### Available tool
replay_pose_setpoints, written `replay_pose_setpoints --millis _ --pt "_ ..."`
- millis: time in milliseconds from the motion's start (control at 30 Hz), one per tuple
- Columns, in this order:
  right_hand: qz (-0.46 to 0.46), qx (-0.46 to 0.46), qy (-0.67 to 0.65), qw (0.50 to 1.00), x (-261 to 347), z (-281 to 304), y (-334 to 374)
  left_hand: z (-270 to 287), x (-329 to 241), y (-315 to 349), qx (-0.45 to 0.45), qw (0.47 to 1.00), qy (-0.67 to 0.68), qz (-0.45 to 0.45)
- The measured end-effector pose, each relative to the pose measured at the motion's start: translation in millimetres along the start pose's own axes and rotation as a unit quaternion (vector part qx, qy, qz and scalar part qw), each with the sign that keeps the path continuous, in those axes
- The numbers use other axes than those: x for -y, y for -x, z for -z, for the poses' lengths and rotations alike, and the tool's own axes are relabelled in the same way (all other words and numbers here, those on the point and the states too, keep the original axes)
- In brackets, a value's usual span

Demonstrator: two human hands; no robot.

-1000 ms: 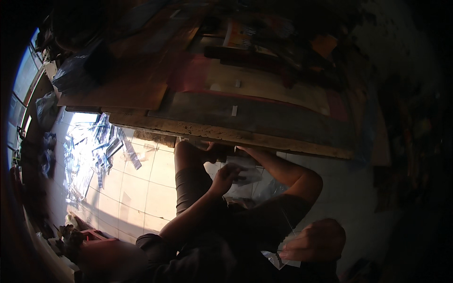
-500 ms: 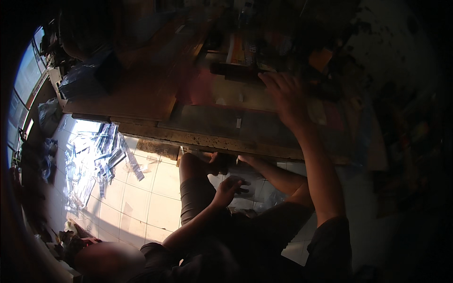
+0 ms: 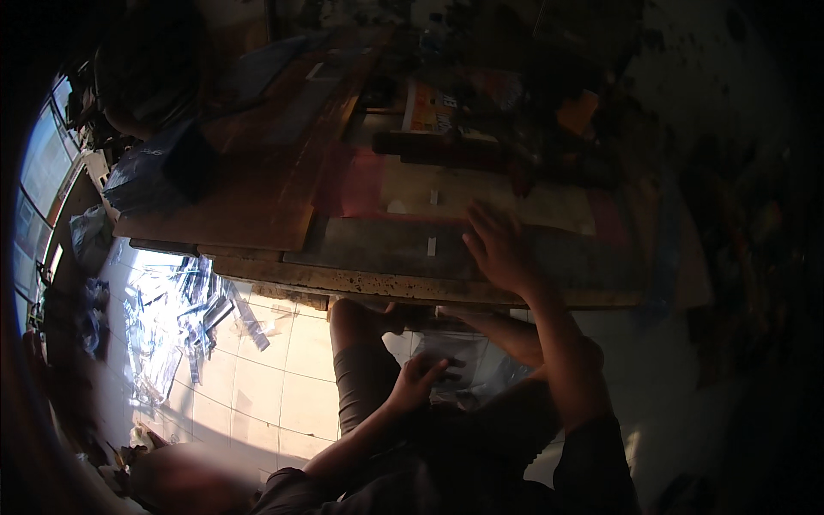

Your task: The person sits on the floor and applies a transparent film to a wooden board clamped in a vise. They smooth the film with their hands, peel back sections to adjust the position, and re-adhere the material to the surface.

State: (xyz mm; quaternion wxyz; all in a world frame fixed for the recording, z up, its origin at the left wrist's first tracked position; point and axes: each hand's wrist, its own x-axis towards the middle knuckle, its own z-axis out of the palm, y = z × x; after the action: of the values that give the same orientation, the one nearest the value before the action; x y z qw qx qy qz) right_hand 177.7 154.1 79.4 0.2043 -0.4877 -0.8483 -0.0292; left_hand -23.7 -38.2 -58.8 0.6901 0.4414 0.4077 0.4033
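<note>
Beside the right hand [image 3: 499,249], a dark bar [image 3: 446,148] crosses the workbench [image 3: 257,206].

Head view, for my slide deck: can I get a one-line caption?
Seated person's right hand flat on a worn wooden workbench; left hand on a clear plastic sheet in the lap.
</note>
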Motion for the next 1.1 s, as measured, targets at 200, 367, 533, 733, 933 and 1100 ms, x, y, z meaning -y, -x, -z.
replay_pose_setpoints --millis 200,367,533,733,933,1100 --pt "-0.001 -0.025 -0.014 1.0 -4 -1 -7 -4 -25 5 -0.019 0.999 0.04 0.0" --pt "-0.005 -0.028 -0.026 0.999 -5 -3 -11 -3 -28 5 -0.025 0.999 0.019 0.005" --pt "-0.006 -0.034 -0.04 0.999 -8 -5 -12 1 -21 -1 -0.022 1.0 0.005 0.002" --pt "-0.006 -0.043 -0.041 0.998 -8 -5 -12 -1 -28 -3 -0.017 1.0 0.022 0.009" --pt "-0.005 -0.048 -0.044 0.998 -9 -6 -13 -1 -25 -5 -0.016 1.0 0.02 0.019" --pt "-0.007 -0.04 -0.051 0.998 -9 -8 -15 1 -21 -6 -0.021 1.0 -0.001 0.02"
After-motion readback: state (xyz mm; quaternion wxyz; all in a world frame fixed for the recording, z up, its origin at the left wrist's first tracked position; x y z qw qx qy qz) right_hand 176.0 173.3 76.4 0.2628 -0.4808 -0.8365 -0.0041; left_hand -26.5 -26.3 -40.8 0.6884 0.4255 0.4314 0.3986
